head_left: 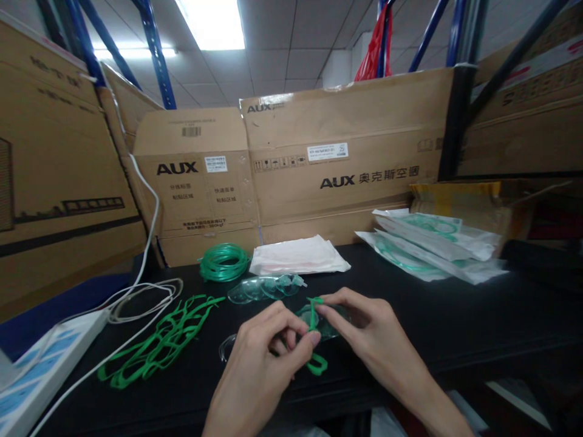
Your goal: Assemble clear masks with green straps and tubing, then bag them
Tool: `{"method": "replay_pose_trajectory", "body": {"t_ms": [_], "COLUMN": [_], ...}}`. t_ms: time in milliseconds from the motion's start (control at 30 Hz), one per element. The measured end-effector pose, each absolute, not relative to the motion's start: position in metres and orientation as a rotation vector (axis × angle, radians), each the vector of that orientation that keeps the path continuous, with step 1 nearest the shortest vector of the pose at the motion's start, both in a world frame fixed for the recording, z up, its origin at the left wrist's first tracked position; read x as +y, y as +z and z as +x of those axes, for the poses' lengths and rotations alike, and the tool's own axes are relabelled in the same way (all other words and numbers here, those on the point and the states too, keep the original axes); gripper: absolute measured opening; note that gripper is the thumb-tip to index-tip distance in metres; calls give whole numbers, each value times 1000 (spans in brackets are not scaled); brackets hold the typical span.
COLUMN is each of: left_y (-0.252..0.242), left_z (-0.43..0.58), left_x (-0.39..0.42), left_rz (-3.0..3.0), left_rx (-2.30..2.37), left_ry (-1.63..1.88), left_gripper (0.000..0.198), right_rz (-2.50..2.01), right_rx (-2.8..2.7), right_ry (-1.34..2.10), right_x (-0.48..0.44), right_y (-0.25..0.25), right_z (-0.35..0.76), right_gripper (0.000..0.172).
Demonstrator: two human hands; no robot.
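Between my hands is a narrow green elastic strap (317, 366), its lower loop dangling below my left fingers. My left hand (268, 358) is closed, thumb and fingers pinching the strap. My right hand (368, 325) pinches the strap's upper end between thumb and forefinger. Right behind the fingers is a clear greenish plastic mask (331, 329), partly covered by both hands; whether the strap runs through it I cannot tell. Several similar clear masks (262, 289) lie nested in a row farther back. To the left is a loose heap of green straps (170, 337).
A coil of green tubing (223, 263) and white packets (300, 256) sit along the back, before cardboard boxes (337, 158). Bagged green tubing sets (428, 243) are piled at back right. A white power strip (50, 370) with cables occupies the left side of the black tabletop (455, 328).
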State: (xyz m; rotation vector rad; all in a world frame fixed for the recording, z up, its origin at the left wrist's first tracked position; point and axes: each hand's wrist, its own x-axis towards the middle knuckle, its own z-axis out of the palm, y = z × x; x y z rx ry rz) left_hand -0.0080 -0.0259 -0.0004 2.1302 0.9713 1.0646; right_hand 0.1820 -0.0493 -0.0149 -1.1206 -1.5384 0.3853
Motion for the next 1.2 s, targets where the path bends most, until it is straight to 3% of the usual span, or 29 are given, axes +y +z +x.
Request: {"method": "replay_pose_trajectory", "body": {"t_ms": [200, 567, 900, 1200], "left_y": [0, -1, 0, 0], "left_z": [-7, -5, -3, -2], "left_x": [-32, -18, -21, -23], "left_rz": [2063, 1890, 1929, 1976], "left_rx": [928, 1052, 1068, 1073], "left_ry": [969, 1170, 1163, 1100], "left_gripper": [23, 31, 26, 29], "right_rz": [-1110, -789, -806, -911], "right_rx": [-1498, -1766, -1780, -1759], "right_ry": [204, -134, -71, -19], "right_x": [-43, -43, -42, -43], "right_y": [-18, -22, -24, -20], "right_z": [185, 181, 183, 185], "right_gripper": [6, 13, 18, 10]}}
